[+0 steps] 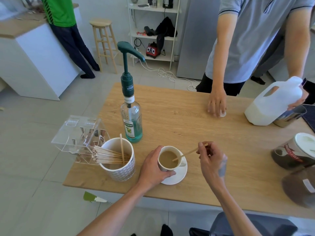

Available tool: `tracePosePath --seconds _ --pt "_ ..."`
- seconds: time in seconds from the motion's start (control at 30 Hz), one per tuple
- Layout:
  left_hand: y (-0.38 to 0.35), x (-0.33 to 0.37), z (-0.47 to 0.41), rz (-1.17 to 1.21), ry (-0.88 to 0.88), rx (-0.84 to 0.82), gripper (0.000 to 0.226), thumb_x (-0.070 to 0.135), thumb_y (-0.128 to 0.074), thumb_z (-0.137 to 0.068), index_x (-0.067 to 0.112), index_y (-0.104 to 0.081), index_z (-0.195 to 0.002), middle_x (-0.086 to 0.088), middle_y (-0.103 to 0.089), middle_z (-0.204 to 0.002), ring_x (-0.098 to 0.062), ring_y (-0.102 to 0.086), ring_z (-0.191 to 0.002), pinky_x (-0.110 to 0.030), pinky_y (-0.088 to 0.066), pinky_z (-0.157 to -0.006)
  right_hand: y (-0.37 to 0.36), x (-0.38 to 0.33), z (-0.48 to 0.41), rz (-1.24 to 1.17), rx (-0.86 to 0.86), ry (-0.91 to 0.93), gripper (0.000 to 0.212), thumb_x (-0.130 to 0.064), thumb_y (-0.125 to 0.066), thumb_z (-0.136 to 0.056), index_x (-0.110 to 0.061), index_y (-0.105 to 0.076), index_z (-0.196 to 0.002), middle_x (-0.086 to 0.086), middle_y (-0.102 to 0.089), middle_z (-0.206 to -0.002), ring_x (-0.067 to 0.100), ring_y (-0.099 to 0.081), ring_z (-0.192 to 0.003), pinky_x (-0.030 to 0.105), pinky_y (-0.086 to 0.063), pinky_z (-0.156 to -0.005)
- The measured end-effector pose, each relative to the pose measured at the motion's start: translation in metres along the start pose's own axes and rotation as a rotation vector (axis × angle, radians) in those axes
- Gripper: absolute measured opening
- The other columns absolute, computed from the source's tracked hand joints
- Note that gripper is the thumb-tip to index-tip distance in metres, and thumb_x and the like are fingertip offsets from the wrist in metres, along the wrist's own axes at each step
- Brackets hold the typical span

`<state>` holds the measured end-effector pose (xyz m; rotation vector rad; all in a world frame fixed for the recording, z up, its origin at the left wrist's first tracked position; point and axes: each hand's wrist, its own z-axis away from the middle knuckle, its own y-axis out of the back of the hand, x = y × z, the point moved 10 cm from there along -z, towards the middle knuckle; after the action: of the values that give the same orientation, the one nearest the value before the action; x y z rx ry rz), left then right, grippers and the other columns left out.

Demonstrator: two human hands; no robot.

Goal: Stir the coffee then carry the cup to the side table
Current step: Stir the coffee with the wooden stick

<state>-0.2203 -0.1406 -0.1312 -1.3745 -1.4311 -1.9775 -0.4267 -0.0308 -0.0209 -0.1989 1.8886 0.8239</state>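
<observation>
On the near side of the wooden table (179, 116), the white cup (168, 159) of milky coffee sat on its saucer (179, 176). The left hand (153, 169) gripped the cup's left wall, while the right hand (211, 159) pinched a wooden stirrer (187, 153), its tip dipped in the coffee.

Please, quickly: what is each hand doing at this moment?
Left hand: closed around the coffee cup, which stands on its saucer.
Right hand: closed, pinching the wooden stirrer, whose tip is in the coffee.
</observation>
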Motion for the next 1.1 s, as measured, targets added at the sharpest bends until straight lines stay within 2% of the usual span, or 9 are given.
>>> tracePosePath --seconds 0.2,0.3,0.5,0.6,0.7,0.73,0.83,0.93,1.1 --pt "0.000 -0.001 0.001 -0.008 0.016 0.009 0.100 0.055 -0.093 -0.054 0.032 -0.050 -0.141 0.012 -0.060 -0.139 -0.012 -0.056 -0.129 -0.041 -0.049 -0.110 -0.011 -0.007 0.011 0.008 -0.002 0.049 0.006 -0.015 -0.069 -0.091 -0.011 -0.071 -0.087 0.000 -0.072 -0.068 0.019 -0.068 -0.056 0.043 -0.058 -0.053" --pt "-0.001 0.000 0.001 -0.018 0.015 0.001 0.095 0.056 -0.092 -0.054 0.035 -0.051 -0.137 0.016 -0.061 -0.132 -0.010 -0.058 -0.125 -0.041 -0.051 -0.106 -0.022 0.002 0.018 -0.065 -0.094 -0.013 0.005 -0.014 -0.068 -0.092 -0.017 -0.071 -0.089 -0.006 -0.073 -0.069 0.009 -0.068 -0.057 0.042 -0.059 -0.056" --pt "-0.001 0.000 0.001 -0.032 0.019 0.011 0.099 0.055 -0.090 -0.053 0.030 -0.050 -0.140 0.012 -0.062 -0.132 -0.013 -0.058 -0.124 -0.042 -0.051 -0.104 -0.024 0.012 0.024 -0.058 -0.209 -0.041 0.013 -0.015 -0.068 -0.092 -0.021 -0.071 -0.081 -0.004 -0.073 -0.063 0.007 -0.067 -0.054 0.041 -0.059 -0.057" --pt "-0.003 -0.003 0.000 -0.038 0.025 0.000 0.100 0.057 -0.090 -0.053 0.032 -0.049 -0.140 0.013 -0.063 -0.134 -0.013 -0.058 -0.125 -0.042 -0.051 -0.104 -0.011 0.006 0.017 0.056 -0.099 0.030 0.011 -0.016 -0.069 -0.092 -0.017 -0.071 -0.081 -0.007 -0.071 -0.063 0.013 -0.068 -0.054 0.034 -0.057 -0.056" --pt "-0.003 -0.004 -0.001 -0.037 0.021 -0.005 0.096 0.056 -0.091 -0.053 0.034 -0.051 -0.138 0.015 -0.063 -0.132 -0.012 -0.059 -0.124 -0.042 -0.052 -0.103 -0.009 -0.010 0.016 0.054 -0.039 0.127 0.008 -0.017 -0.069 -0.090 -0.013 -0.073 -0.084 -0.005 -0.071 -0.067 0.016 -0.070 -0.059 0.016 -0.051 -0.056" --pt "-0.003 -0.003 -0.001 -0.032 0.015 -0.005 0.094 0.055 -0.092 -0.053 0.035 -0.051 -0.136 0.016 -0.063 -0.130 -0.011 -0.059 -0.122 -0.042 -0.053 -0.102 -0.014 -0.013 0.018 0.038 -0.060 0.147 0.009 -0.019 -0.069 -0.088 -0.013 -0.075 -0.084 -0.005 -0.072 -0.068 0.015 -0.070 -0.060 0.017 -0.052 -0.056" --pt "-0.002 -0.001 -0.001 -0.022 0.005 -0.002 0.089 0.053 -0.092 -0.054 0.038 -0.052 -0.131 0.019 -0.064 -0.126 -0.009 -0.060 -0.119 -0.041 -0.053 -0.100 -0.030 -0.014 0.024 -0.025 -0.186 0.146 0.005 -0.015 -0.073 -0.087 -0.014 -0.077 -0.085 -0.008 -0.073 -0.071 0.006 -0.070 -0.060 0.034 -0.059 -0.055" --pt "-0.002 -0.001 0.000 -0.019 0.012 -0.006 0.089 0.055 -0.092 -0.054 0.038 -0.051 -0.131 0.019 -0.064 -0.126 -0.010 -0.060 -0.119 -0.041 -0.054 -0.099 -0.030 -0.007 0.023 -0.014 -0.239 0.114 0.008 -0.010 -0.072 -0.088 -0.014 -0.077 -0.083 -0.007 -0.073 -0.067 0.004 -0.070 -0.058 0.039 -0.060 -0.054" --pt "-0.002 -0.003 0.001 -0.005 0.021 0.000 0.103 0.050 -0.094 -0.058 0.031 -0.046 -0.146 0.014 -0.057 -0.141 -0.009 -0.052 -0.130 -0.032 -0.046 -0.109 -0.010 -0.004 0.015 0.065 -0.069 0.120 0.018 -0.026 -0.065 -0.089 -0.012 -0.074 -0.082 -0.001 -0.073 -0.066 0.017 -0.069 -0.056 0.043 -0.058 -0.054"
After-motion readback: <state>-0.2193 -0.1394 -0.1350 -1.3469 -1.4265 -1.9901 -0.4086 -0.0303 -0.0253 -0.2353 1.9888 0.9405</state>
